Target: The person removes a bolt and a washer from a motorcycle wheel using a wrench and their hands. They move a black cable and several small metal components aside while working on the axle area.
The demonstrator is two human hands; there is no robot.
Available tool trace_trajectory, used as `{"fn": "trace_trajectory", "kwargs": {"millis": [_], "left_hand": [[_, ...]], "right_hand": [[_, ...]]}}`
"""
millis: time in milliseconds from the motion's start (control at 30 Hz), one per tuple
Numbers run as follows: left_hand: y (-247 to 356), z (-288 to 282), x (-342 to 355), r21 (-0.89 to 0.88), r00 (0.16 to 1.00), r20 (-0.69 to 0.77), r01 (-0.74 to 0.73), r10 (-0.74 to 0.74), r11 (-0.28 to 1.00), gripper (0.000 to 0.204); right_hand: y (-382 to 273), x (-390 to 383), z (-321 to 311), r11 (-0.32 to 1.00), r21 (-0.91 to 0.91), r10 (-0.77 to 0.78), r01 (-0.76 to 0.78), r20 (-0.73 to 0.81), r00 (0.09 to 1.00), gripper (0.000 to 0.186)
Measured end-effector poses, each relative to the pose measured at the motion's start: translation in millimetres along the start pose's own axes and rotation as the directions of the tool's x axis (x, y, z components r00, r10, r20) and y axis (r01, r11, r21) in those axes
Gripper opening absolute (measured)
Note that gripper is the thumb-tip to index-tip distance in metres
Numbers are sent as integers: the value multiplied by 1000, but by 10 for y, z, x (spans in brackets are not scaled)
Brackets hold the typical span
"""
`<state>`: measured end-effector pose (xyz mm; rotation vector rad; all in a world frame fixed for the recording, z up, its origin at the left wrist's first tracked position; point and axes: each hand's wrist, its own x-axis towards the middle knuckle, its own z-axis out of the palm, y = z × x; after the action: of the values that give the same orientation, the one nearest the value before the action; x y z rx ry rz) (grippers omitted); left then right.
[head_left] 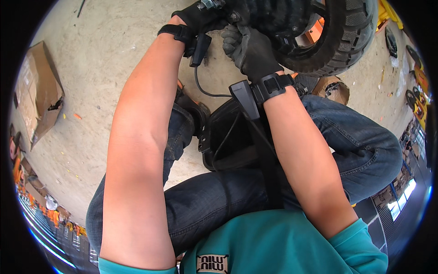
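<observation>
A wheel with a chunky black tyre (349, 39) fills the upper right, joined to a dark mechanical assembly (276, 17). My left hand (200, 19), in a black glove, is at the assembly's left side, close to a shiny metal bolt (208, 4). Its fingers are mostly hidden. Just below the assembly, my right hand (255, 51) wears a grey and black glove, with its fingers curled closed and the thumb side up against the dark parts. Whatever it grips is hidden. Both wrists carry black straps with small cabled boxes.
Between my bent legs lies a black tray-like part (228, 137). An opened cardboard box (39, 93) stands on the concrete floor at the left, another carton (332, 89) near my right knee. Small orange bits (77, 116) are scattered at the left; yellow parts (417, 109) lie far right.
</observation>
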<state>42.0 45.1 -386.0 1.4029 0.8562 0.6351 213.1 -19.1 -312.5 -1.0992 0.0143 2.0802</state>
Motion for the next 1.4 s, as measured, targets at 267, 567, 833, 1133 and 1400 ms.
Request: {"fn": "trace_trajectory", "kwargs": {"millis": [267,567,833,1133,1400], "left_hand": [[173,-81,-109,581,990,46,-137,135,802,33],[52,-66,-124,762,902,67,-323,427,561,32],[238,-57,-94,340,998,-11,61,-61,938,30],[313,6,-100,45,995,-65,78,-75,996,27],[136,-50,-62,385,982,5,-175,188,906,30]], "right_hand": [[108,12,-34,646,-672,-398,362,108,911,25],[141,-27,109,991,-123,-60,51,-66,996,23],[39,8,41,932,-349,-91,93,23,996,29],[69,-162,241,844,-510,-253,166,-106,962,25],[20,-62,291,997,-65,16,-28,-189,982,19]]}}
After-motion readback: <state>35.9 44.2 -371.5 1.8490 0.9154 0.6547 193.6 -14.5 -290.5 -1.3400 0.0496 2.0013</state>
